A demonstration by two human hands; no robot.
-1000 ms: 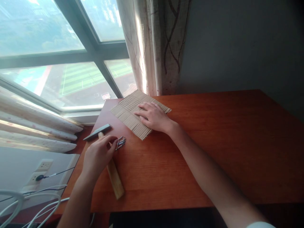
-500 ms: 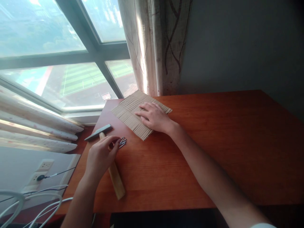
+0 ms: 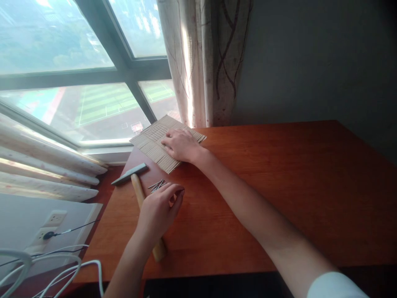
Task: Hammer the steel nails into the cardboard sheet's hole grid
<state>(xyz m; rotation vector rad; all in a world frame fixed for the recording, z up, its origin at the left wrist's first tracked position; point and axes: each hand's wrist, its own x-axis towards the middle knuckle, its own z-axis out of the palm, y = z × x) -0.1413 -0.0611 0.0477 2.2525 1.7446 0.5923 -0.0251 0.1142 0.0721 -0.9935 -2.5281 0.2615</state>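
Observation:
A corrugated cardboard sheet (image 3: 149, 145) with rows of small holes lies by the window at the desk's far left corner. On top of it rests my right hand (image 3: 181, 145), fingers apart and slightly bent, pressing from above. My left hand (image 3: 163, 207) is raised over the desk with thumb and forefinger pinched together; whatever is between the tips is too small or hidden to make out. Just behind that hand lies a small pile of metal nails (image 3: 157, 186). A hammer (image 3: 130, 174) with a wooden handle lies to its left, the handle partly covered by my left hand.
The brown wooden desk (image 3: 279, 186) stretches to the right, against a grey wall (image 3: 310, 62). A window (image 3: 105, 101) and curtains (image 3: 198, 62) border it at the back left. White cables (image 3: 71, 269) and a wall socket (image 3: 56, 218) are at lower left.
My left hand has moved right, away from the nails, still pinched. My right hand and the cardboard under it have shifted left, towards the window. The hammer stays in place.

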